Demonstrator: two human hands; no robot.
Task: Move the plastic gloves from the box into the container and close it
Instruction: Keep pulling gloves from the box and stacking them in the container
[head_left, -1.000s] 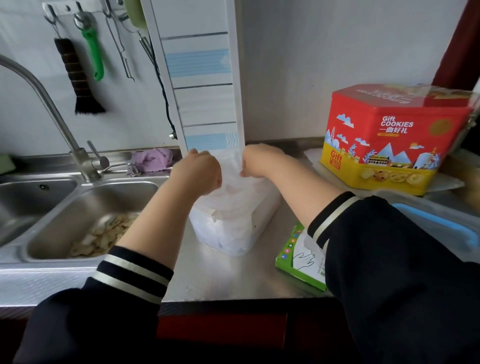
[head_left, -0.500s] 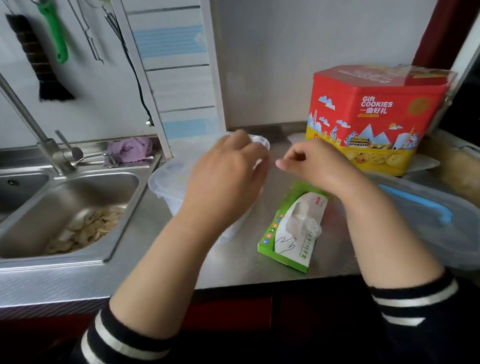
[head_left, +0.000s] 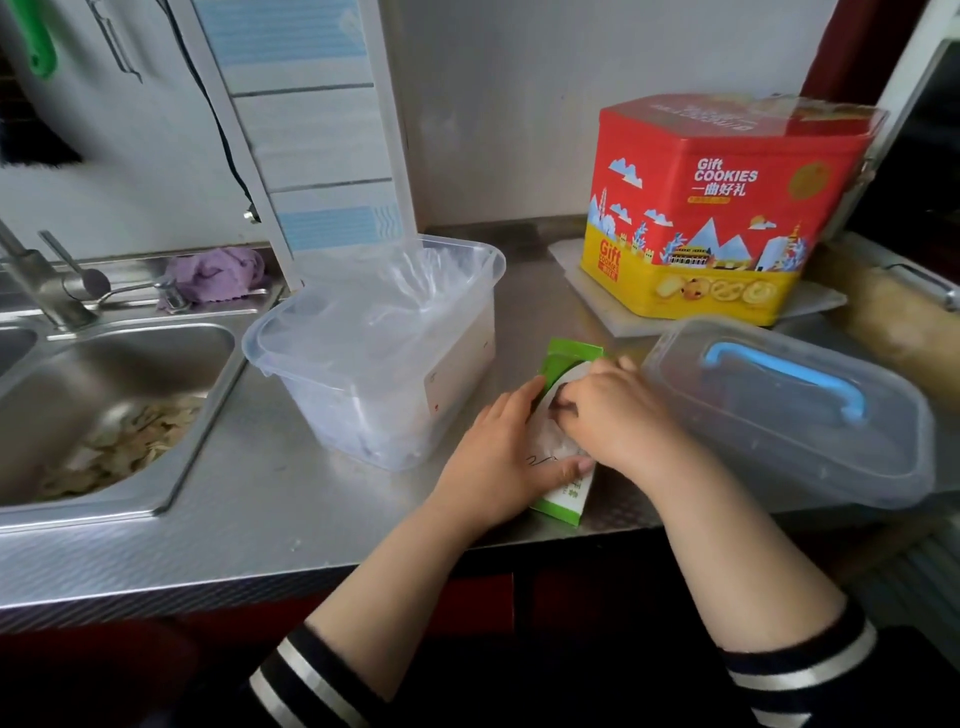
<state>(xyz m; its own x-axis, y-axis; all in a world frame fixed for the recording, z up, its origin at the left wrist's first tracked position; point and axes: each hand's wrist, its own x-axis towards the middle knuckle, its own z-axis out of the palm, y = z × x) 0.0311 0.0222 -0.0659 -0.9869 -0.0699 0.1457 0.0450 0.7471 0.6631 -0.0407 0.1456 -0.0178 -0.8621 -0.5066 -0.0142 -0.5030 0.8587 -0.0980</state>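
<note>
A clear plastic container (head_left: 470, 332) stands open on the steel counter, with thin plastic gloves (head_left: 395, 306) heaped up to its rim. To its right lies the green and white glove box (head_left: 566, 493). My left hand (head_left: 498, 457) lies flat on the box and holds it down. My right hand (head_left: 608, 410) has its fingers at the box's opening, pinched on the white plastic gloves (head_left: 558, 439) showing there. The container's clear lid (head_left: 779, 431), with a blue handle, lies flat on the counter to the right of the box.
A red and yellow cookie tin (head_left: 717, 208) stands at the back right on a white board. A steel sink (head_left: 104, 415) with food scraps is at the left, with a tap (head_left: 36, 280) and a purple cloth (head_left: 218, 273) behind it. The counter's front edge (head_left: 260, 566) runs near me.
Both hands left the container, where they were pressing gloves in, and moved right and down onto the green box. The container now stands uncovered with the gloves inside.
</note>
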